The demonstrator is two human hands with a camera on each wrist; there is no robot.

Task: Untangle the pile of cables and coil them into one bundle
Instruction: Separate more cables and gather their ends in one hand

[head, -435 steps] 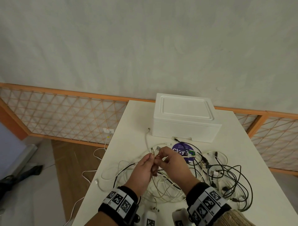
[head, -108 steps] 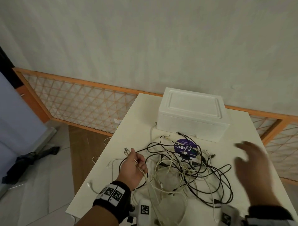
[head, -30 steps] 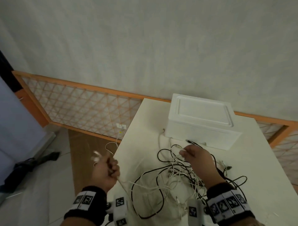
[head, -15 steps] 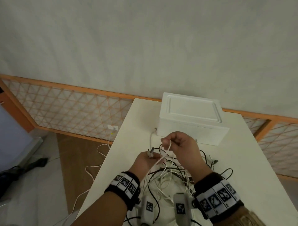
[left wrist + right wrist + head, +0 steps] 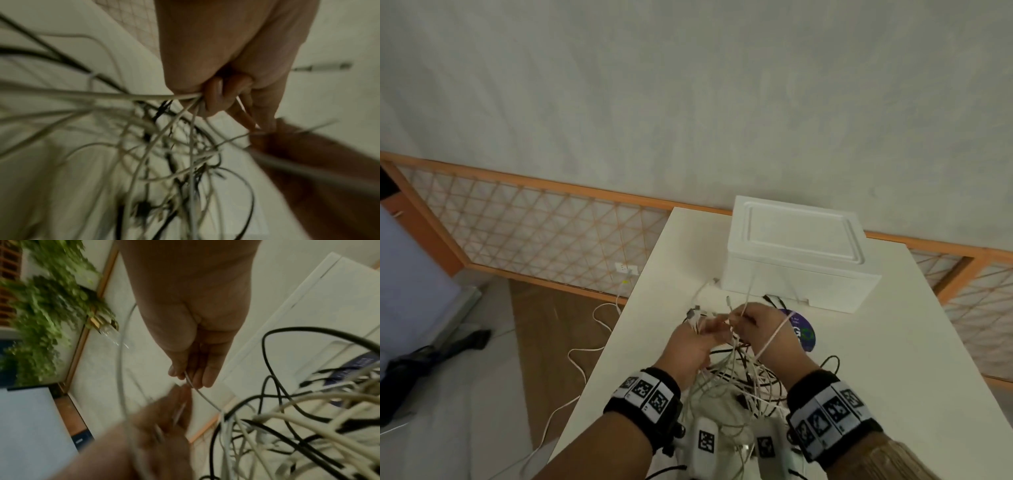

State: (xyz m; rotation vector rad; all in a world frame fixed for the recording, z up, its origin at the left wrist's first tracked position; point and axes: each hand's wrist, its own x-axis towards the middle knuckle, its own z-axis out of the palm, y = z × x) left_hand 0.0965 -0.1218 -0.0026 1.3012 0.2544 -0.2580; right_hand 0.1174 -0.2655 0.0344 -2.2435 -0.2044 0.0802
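A tangle of white and black cables (image 5: 739, 380) hangs from both hands above the white table (image 5: 893, 342). My left hand (image 5: 695, 339) grips a bunch of white cable ends, their plugs (image 5: 693, 313) sticking up past the fingers; in the left wrist view the curled fingers (image 5: 213, 97) close on several strands. My right hand (image 5: 760, 329) meets it from the right and pinches a thin white cable (image 5: 191, 382) between thumb and fingers. A loop of that cable (image 5: 774, 337) runs over the back of the right hand. The pile (image 5: 298, 426) spreads out below.
A white foam box (image 5: 798, 253) stands at the back of the table, close behind the hands. A purple round sticker (image 5: 803, 330) lies under the cables. A white cable (image 5: 582, 356) trails off the table's left edge to the floor. An orange lattice fence (image 5: 534, 222) runs behind.
Over the last second my left hand swung in from beyond the table's left edge to the middle. The right hand lifted a white cable and came to meet it, fingertips now together.
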